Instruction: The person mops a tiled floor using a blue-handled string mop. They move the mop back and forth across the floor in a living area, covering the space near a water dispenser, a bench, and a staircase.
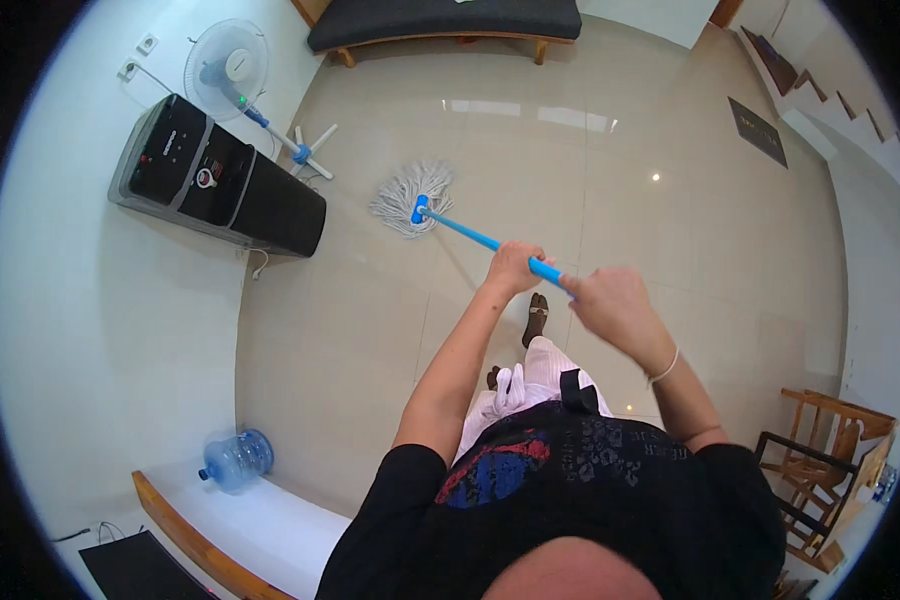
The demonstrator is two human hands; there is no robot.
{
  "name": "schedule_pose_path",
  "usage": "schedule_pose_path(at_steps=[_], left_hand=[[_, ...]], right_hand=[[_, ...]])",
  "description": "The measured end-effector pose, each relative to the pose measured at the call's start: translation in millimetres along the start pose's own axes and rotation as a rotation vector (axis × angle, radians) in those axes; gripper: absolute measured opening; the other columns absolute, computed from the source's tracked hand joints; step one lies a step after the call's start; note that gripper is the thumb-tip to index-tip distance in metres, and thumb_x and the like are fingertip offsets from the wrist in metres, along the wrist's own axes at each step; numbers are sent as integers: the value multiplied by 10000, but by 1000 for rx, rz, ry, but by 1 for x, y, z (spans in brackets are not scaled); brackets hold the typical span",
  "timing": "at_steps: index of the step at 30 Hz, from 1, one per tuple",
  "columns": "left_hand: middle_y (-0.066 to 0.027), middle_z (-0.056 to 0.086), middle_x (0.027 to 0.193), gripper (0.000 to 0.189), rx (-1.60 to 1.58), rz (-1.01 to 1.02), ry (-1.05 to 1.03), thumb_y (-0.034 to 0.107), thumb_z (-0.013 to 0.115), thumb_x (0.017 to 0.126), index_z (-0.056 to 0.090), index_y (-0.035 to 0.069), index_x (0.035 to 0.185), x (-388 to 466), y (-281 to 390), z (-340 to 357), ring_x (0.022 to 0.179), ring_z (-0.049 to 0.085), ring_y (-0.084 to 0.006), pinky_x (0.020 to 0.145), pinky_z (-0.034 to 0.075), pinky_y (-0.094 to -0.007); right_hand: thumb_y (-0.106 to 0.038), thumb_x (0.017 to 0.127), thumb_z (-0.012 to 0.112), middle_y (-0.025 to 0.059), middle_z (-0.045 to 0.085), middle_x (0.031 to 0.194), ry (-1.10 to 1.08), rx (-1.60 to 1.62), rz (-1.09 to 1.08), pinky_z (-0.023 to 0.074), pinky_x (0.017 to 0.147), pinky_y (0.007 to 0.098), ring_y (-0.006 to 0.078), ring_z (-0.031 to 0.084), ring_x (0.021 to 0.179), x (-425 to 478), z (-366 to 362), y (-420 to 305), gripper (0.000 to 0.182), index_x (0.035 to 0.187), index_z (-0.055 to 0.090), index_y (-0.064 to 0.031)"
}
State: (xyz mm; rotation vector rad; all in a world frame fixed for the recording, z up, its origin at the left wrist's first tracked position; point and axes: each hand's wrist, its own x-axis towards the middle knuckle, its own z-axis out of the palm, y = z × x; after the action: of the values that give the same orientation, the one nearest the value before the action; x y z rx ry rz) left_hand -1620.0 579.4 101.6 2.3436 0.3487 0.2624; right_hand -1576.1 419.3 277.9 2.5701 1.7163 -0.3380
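A string mop with a blue handle (461, 229) slants from my hands down to the floor ahead and to the left. Its grey-white strands (412, 191) lie spread on the glossy beige tiles (510, 172), around a blue clamp (419, 209). My left hand (516, 265) grips the handle lower down. Higher up, near the top end, my right hand (612, 306) is closed around it; the handle's very end is hidden inside that hand. A bracelet circles my right wrist. My feet, in dark socks, show below the handle.
Left of the mop stand a black water dispenser (225, 176) and a white pedestal fan (229, 67). A dark cushioned bench (442, 21) is at the back. A doormat (757, 131) lies near stairs (817, 90). Wooden chairs (832, 450) stand right; a blue water bottle (238, 460) lies left.
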Motion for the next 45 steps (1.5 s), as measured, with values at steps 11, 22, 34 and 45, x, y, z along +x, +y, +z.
schedule_pose_path(at_steps=[11,22,34,45], left_hand=[[-155,580,599,134,-91,-378,653,162,656,733,602,60,665,-116,34,-74,561,572,-359,509,439,-396],[-118,606,611,139,73,-988,898,178,693,683,622,62,655,-299,-55,-10,555,585,-304,510,423,-383],[-25,576,659,83,83,-337,619,192,707,643,628,175,661,-115,-19,23,744,549,-246,711,337,-411],[-92,576,775,129,-11,19,-106,147,682,636,622,127,749,-79,20,75,880,542,-290,912,342,-517]], right_hand=[[-252,675,684,80,604,622,-82,3,-789,455,585,370,292,587,630,77,-114,-64,153,798,708,-163],[-170,695,611,105,623,661,-315,109,-1046,472,574,408,309,614,666,95,78,-194,152,813,705,-185],[-214,720,637,100,592,627,-27,225,-303,442,534,411,299,588,608,19,8,-18,254,968,680,-256],[-248,774,604,127,596,605,-37,347,169,473,548,442,319,600,579,-88,66,10,249,983,625,-114]])
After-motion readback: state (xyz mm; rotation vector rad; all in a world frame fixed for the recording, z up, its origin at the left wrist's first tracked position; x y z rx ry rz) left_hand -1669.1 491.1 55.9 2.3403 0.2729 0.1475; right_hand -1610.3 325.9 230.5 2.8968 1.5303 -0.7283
